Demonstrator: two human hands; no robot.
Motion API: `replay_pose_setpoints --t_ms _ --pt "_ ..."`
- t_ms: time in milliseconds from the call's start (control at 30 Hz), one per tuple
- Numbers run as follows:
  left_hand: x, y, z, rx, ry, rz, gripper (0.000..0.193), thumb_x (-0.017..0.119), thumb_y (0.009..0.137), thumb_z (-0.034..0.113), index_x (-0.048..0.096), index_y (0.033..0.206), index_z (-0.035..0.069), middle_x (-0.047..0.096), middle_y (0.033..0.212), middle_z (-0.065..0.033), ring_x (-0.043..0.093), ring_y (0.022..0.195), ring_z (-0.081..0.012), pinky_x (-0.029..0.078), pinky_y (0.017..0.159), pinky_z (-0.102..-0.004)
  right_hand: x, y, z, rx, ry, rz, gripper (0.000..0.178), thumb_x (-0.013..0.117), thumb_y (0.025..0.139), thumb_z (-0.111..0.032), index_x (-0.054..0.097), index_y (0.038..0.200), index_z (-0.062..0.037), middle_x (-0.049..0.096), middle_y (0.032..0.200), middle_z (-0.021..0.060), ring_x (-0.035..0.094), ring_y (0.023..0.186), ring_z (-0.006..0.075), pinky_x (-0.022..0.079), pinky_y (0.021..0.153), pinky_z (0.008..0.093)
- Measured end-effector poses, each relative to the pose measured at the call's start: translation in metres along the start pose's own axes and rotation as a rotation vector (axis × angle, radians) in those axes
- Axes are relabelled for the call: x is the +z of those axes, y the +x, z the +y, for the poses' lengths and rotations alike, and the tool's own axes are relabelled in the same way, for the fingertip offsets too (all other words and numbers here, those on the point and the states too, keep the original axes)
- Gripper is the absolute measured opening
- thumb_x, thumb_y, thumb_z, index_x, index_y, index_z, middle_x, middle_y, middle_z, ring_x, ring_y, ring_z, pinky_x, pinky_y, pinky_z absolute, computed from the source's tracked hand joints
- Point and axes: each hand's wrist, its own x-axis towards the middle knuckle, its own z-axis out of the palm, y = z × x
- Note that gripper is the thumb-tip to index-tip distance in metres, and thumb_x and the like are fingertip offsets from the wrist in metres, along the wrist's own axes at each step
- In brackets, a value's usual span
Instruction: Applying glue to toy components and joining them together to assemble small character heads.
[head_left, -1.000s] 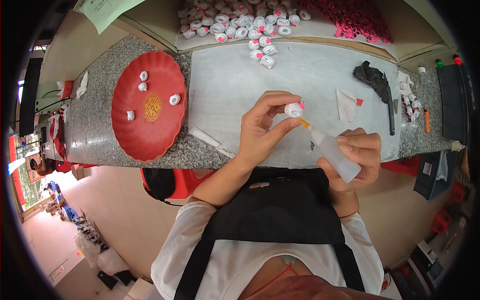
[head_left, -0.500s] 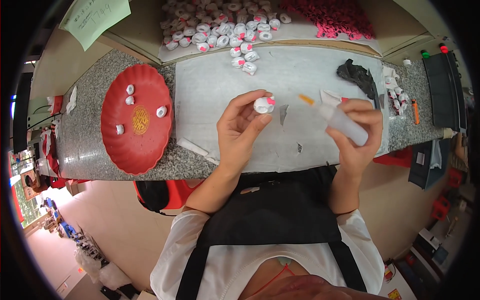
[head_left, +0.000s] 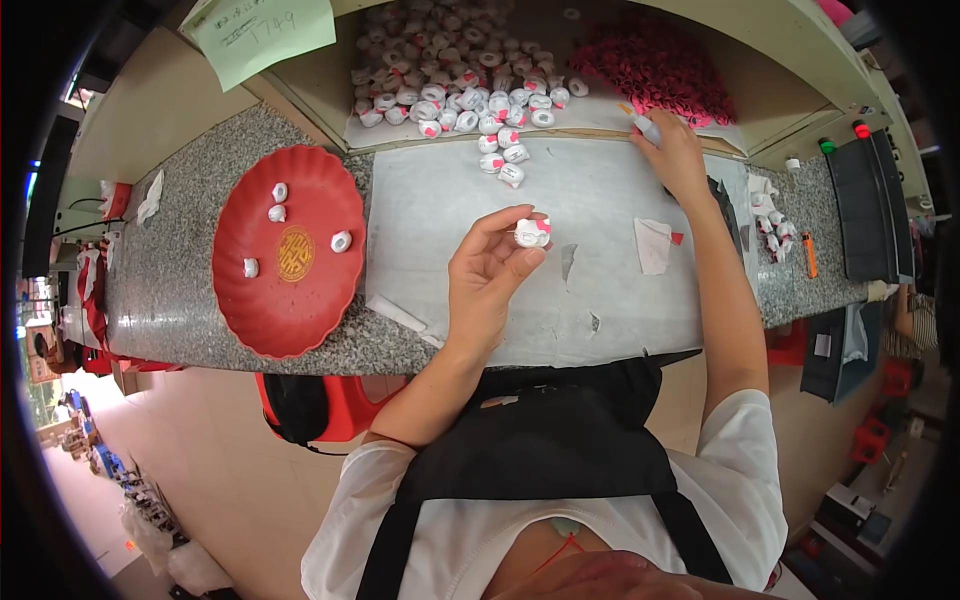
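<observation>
My left hand (head_left: 482, 285) is closed, pinching a small white rounded piece (head_left: 533, 233) with a pink patch between thumb and fingers, held over the white sheet (head_left: 430, 195). At the edge of the shelf, my right hand (head_left: 680, 160) grips a small translucent squeeze bottle (head_left: 649, 130) with an orange tip. That hand is close to the heap of small pink pieces (head_left: 655, 75); whether its fingertips touch any of them I cannot make out. Several similar white pieces with pink patches (head_left: 489, 143) lie in front of the larger white heap (head_left: 440, 60).
On the left, a red scalloped tray (head_left: 225, 275) holds several small white pieces. Black crumpled plastic (head_left: 722, 205), paper scraps (head_left: 653, 245), an orange stick-like object (head_left: 810, 255) and a dark bin (head_left: 875, 205) are on the right. A green note (head_left: 262, 35) hangs at upper left.
My right hand has moved forward with the bottle, from above the sheet to the pink heap. My left hand still holds the white piece in nearly the same place. The view has shifted slightly.
</observation>
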Motion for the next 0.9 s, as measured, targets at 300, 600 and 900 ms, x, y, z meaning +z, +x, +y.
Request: replay_pose_setpoints --t_ms 300,600,900 --pt "-0.003 0.005 0.001 -0.018 -0.073 -0.042 0.037 0.056 0.070 -0.001 0.043 0.105 0.000 0.051 0.099 -0.0113 0.051 0.088 -0.0172 0.041 0.079 -0.0321 -0.055 -0.035 -0.082 0.378 0.760 -0.008 0.005 0.054 0.072 -0.003 0.052 0.073 0.0015 0.054 0.065 0.0052 0.048 0.049 0.0059 0.036 0.046 0.0178" --pt "0.012 0.011 -0.009 -0.056 -0.055 -0.202 0.035 0.054 0.071 -0.004 0.044 0.104 -0.001 0.050 0.099 -0.0119 0.047 0.096 -0.0162 0.040 0.079 -0.0273 -0.037 -0.077 -0.120 0.668 1.380 -0.009 0.005 0.054 0.070 0.001 0.051 0.074 0.0029 0.054 0.066 0.0086 0.048 0.049 0.0104 0.041 0.044 0.0218" --pt "0.017 0.010 -0.015 0.071 0.178 -0.130 0.035 0.054 0.070 -0.006 0.044 0.102 -0.002 0.049 0.101 -0.0156 0.050 0.091 -0.0200 0.043 0.078 -0.0314 -0.048 -0.088 -0.108 0.621 1.375 -0.001 0.005 0.055 0.068 0.003 0.052 0.072 0.0023 0.053 0.066 0.0081 0.047 0.049 0.0116 0.041 0.045 0.0231"
